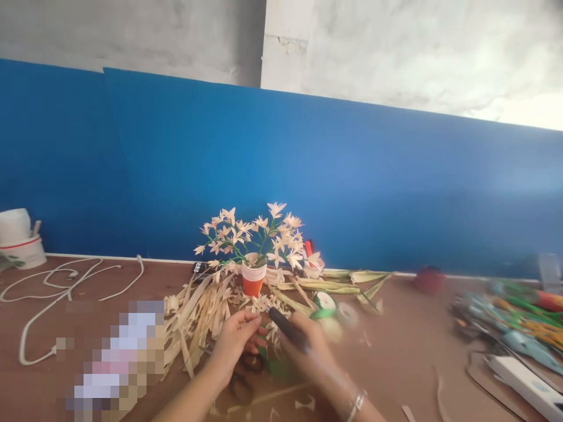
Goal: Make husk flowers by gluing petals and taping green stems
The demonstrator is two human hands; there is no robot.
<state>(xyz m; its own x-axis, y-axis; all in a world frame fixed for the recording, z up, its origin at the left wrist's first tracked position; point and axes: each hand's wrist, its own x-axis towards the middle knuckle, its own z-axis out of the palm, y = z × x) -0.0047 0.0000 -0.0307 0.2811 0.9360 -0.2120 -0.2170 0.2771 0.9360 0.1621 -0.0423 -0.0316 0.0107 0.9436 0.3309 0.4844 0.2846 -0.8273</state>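
My left hand [240,340] is closed in a pinch, with thumb and forefinger together; what lies between them is too small to make out. My right hand [310,337] grips a black tool with a narrow tip [285,326], which points at the left fingertips. Just beyond both hands stands an orange and white paper cup [254,281], holding green stems with pale star-shaped flowers [237,234]. Loose pale petals [259,303] lie between the cup and my fingers. Black-handled scissors [241,384] rest under my left wrist, partly hidden.
Dried husk strips [202,316] are heaped left of the cup, with greenish husks [329,287] behind. Rolls of tape [324,301] lie to the right. A white cable [65,287] crosses the left side; a power strip [528,384] and coloured bundles [528,316] sit far right.
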